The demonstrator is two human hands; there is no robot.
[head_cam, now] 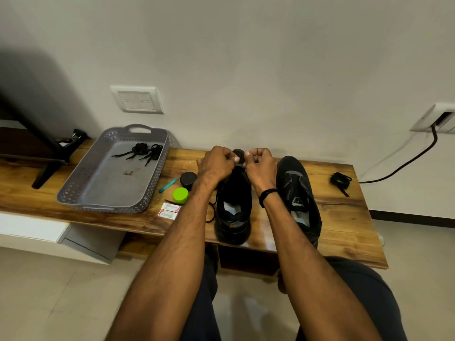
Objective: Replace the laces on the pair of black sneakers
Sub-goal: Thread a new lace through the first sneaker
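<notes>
left hand + right hand: forearms extended, fists side by side at frame centre, fingers curled, pinching black lace | black sneaker beneath them on counter, heel nearest camera | second sneaker just right

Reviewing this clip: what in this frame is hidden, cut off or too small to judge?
- Head view: the eyelets of the sneaker are covered by the left hand and right hand, so the hole the pinched lace goes through is hidden.
- Print on the two packets: too small to read.
- Dark stand: cut off by the left edge.
- Spare laces in the tray: tangled, count unclear.
</notes>
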